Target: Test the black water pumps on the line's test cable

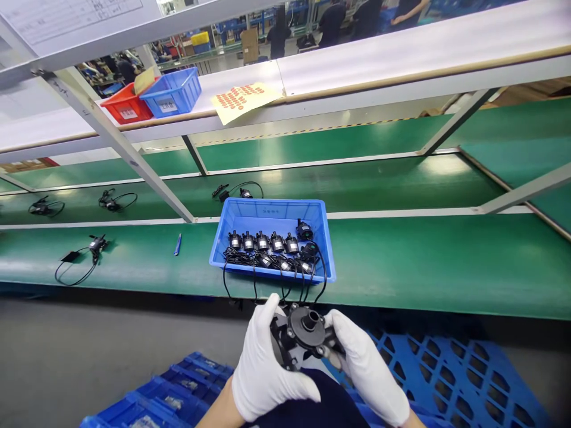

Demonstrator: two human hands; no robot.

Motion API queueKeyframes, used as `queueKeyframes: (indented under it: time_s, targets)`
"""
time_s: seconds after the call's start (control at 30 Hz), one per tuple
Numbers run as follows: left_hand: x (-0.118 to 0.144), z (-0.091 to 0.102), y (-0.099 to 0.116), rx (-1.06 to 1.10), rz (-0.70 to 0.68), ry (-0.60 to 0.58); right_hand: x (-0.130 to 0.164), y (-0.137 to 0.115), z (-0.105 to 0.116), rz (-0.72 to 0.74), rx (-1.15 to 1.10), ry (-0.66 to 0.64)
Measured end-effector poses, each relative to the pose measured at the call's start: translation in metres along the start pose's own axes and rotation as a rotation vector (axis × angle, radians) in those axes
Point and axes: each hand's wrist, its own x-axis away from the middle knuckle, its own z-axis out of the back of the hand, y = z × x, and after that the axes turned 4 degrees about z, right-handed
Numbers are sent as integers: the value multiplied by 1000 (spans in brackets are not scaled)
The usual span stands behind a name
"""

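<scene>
Both grips, left hand (261,368) and right hand (368,371), clasp my black pump (303,336); just beyond, cables dangle from a blue bin (272,211) on the worktop (423,267).

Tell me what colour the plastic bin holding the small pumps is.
Blue; the rectangular blue plastic bin of small black pumps shows in the head view.

White-gloved hands (312,362), black pump (302,334), blue bin (272,211), green belt (423,261)

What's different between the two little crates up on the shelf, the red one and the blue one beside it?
The red bin is red and sits farther left; the blue bin is blue and looks somewhat larger. A yellowish card leans out of the red bin, while nothing shows above the blue bin's rim. Both are open-topped plastic bins with a white label in front, side by side on the white shelf.
</scene>
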Motion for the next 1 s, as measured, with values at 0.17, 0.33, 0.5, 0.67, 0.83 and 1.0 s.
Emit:
queueKeyframes:
  time_s: [0.17,0.33,0.5,0.67,0.83,1.0]
  targets:
    - [-18,-6,6,64,111,-91,3,-20,-6,-1,54,-14]
    - [-42,0,-3,890,506,-347,19,-30,-5,35,-50,-58]
    - [-46,10,-7,919,358,-344,21,-25,-12,-18,141,-48]
    - [-20,14,1,366,94,-203,9,-15,-33,21,334,-20]
    - [-13,27,24,-98,-65,-216,3,2,-50,109,-139,-146]
    - [-81,54,-40,-175,115,-304,-4,20,-53,-10,-912,-403]
